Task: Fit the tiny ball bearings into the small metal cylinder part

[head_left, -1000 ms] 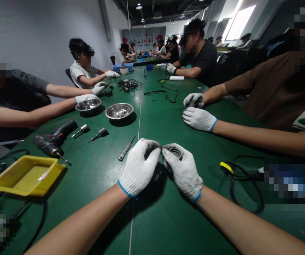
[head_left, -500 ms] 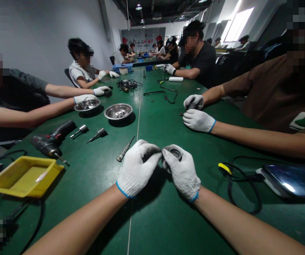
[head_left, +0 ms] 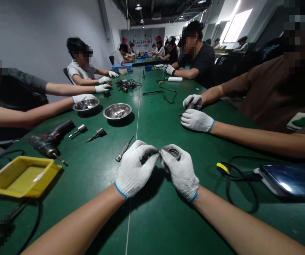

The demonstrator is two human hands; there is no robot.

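Both my hands wear white knit gloves with blue cuffs and meet fingertip to fingertip above the green table (head_left: 147, 226). Thumb and forefinger of my left hand (head_left: 138, 168) are pinched together; what lies between them is too small to name. Held in my right hand (head_left: 183, 171) is a dark round ring-shaped part (head_left: 174, 152), with grooves inside; the fingers partly cover it. My right thumb and forefinger close near the left fingertips. A small screwdriver (head_left: 124, 149) lies just left of my left hand.
At left are a yellow tray (head_left: 43, 177), a power drill (head_left: 49, 140) and two socket bits (head_left: 96, 134). Metal bowls (head_left: 117, 111) with small parts stand farther back. A phone (head_left: 293, 179) with a cable lies at right. A co-worker's gloved hands (head_left: 197, 120) work at upper right.
My hands stay nearly in place, with the fingertips slightly shifted at the point where they meet. At the far left, a co-worker's hand has come down onto the table.
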